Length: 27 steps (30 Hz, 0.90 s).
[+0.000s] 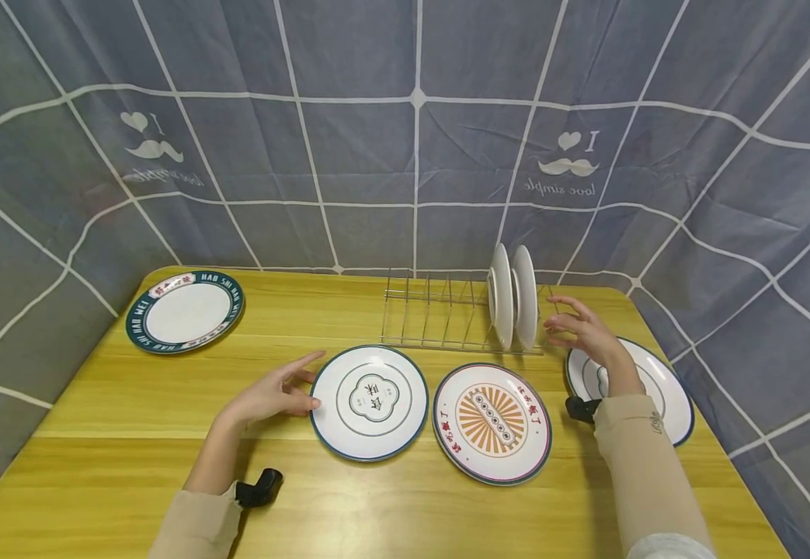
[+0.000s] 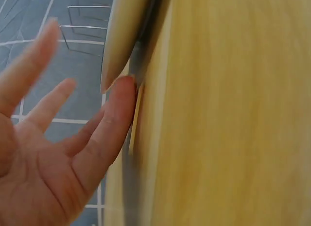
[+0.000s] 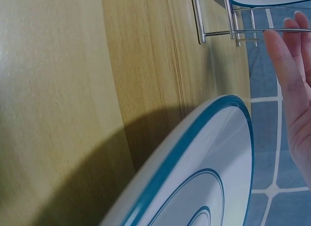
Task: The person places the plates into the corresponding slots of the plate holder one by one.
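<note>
My left hand (image 1: 268, 397) is at the left rim of a white plate with a blue-green edge (image 1: 370, 442), its thumb at the rim. In the left wrist view the fingers are spread, and one fingertip (image 2: 125, 87) meets or nearly meets the plate's edge (image 2: 119, 41). My right hand (image 1: 589, 334) is held beside the right end of a wire dish rack (image 1: 439, 343), fingers loosely extended and holding nothing. Two white plates (image 1: 526, 299) stand upright in the rack near that end. Below the right hand and forearm lies another white plate (image 1: 663, 388), partly hidden.
A plate with an orange sunburst (image 1: 460, 446) lies right of the left hand's plate, seemingly on another plate. A green-rimmed plate (image 1: 188, 314) lies at the back left of the wooden table (image 1: 97, 466). A grey-blue curtain (image 1: 363, 155) hangs behind.
</note>
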{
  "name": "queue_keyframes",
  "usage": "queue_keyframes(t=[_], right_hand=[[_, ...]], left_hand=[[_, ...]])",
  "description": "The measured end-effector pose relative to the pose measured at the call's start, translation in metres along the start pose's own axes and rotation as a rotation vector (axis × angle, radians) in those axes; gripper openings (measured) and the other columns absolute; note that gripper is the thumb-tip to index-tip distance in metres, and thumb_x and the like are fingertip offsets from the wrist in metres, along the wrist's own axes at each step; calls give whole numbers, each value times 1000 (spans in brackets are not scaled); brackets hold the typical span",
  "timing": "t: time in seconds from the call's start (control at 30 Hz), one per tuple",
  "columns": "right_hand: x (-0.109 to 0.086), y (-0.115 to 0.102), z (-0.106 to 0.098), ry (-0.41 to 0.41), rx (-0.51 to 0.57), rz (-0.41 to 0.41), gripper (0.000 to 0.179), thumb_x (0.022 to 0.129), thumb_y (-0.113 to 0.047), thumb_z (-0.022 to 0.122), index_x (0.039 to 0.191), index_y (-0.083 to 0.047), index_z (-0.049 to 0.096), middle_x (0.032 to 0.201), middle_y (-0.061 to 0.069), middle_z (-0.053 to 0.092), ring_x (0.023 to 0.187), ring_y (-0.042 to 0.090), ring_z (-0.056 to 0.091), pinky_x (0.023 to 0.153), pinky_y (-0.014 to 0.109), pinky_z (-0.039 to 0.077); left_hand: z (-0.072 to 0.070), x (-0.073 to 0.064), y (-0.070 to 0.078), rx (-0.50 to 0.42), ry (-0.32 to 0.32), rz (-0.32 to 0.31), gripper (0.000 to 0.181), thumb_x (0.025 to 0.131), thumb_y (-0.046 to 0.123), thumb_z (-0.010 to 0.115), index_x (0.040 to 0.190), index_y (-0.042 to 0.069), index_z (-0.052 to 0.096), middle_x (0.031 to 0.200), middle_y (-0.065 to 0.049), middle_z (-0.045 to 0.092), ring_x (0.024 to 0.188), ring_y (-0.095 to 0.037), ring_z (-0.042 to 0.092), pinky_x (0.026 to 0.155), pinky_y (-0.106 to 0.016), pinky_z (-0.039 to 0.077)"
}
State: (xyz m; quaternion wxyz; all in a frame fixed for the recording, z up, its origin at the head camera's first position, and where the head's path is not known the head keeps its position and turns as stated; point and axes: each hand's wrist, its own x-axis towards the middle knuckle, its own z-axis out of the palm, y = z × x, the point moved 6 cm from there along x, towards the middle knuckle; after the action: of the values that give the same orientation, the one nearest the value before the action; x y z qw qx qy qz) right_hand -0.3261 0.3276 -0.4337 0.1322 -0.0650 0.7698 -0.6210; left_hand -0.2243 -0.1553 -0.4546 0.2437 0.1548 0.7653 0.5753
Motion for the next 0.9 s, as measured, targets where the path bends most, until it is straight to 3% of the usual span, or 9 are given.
queue_keyframes(t=[0.17, 0.27, 0.37, 0.47, 0.6, 0.7, 0.83, 0.9], right_hand=[[0, 0, -1, 0, -10, 3, 41, 96, -18, 47, 135, -14, 33, 97, -2, 58, 93, 17, 56, 81, 30, 52], [0, 0, -1, -1, -19, 2, 45, 96, -19, 47, 137, -11, 30, 97, -3, 58, 93, 16, 56, 82, 31, 51], [1, 0, -1, -2, -22, 2, 48, 96, -20, 47, 139, -9, 27, 97, -2, 58, 93, 16, 56, 83, 33, 51], [1, 1, -1, 4, -24, 5, 49, 96, -21, 48, 138, -9, 27, 99, 1, 57, 93, 16, 56, 83, 33, 51], [1, 1, -1, 4, -31, 2, 50, 96, -21, 49, 139, -8, 27, 100, 3, 57, 94, 18, 56, 82, 33, 51], [1, 1, 0, 3, -26, 3, 49, 96, -20, 48, 139, -8, 27, 100, 3, 57, 95, 19, 55, 83, 33, 51], [0, 1, 0, 4, -24, 4, 49, 96, -20, 48, 139, -8, 27, 104, 10, 56, 94, 18, 56, 83, 33, 51], [0, 0, 0, 5, -29, 1, 50, 96, -21, 49, 139, -8, 27, 107, 14, 55, 94, 17, 56, 84, 34, 51]], left_hand=[[4, 6, -7, 38, -39, 24, 77, 81, 12, 69, 143, 2, 25, 121, -27, 42, 78, -21, 60, 69, -25, 52], [4, 11, -10, 117, -16, 11, 73, 80, 15, 71, 141, 3, 32, 90, -14, 54, 63, -13, 52, 60, -20, 46], [4, 14, -11, 176, -4, 6, 71, 79, 15, 72, 139, 3, 36, 64, -2, 47, 54, -10, 42, 52, -18, 39], [5, 15, -10, 167, -14, 17, 72, 78, 12, 72, 139, 0, 35, 59, 1, 41, 53, -9, 40, 50, -17, 37], [5, 14, -13, 32, -27, 2, 74, 79, 5, 70, 141, -1, 30, 61, 0, 37, 54, -8, 39, 54, -17, 43], [6, 14, -16, -112, -46, -16, 75, 80, 2, 67, 143, 0, 25, 84, -8, 52, 67, -9, 52, 66, -24, 53], [8, 14, -17, -272, -77, -26, 79, 83, -1, 62, 146, 6, 16, 105, -16, 51, 88, -19, 61, 79, -35, 54], [9, 13, -16, -335, -95, -13, 80, 85, -2, 60, 147, 8, 11, 96, -14, 52, 90, -22, 62, 81, -38, 52]])
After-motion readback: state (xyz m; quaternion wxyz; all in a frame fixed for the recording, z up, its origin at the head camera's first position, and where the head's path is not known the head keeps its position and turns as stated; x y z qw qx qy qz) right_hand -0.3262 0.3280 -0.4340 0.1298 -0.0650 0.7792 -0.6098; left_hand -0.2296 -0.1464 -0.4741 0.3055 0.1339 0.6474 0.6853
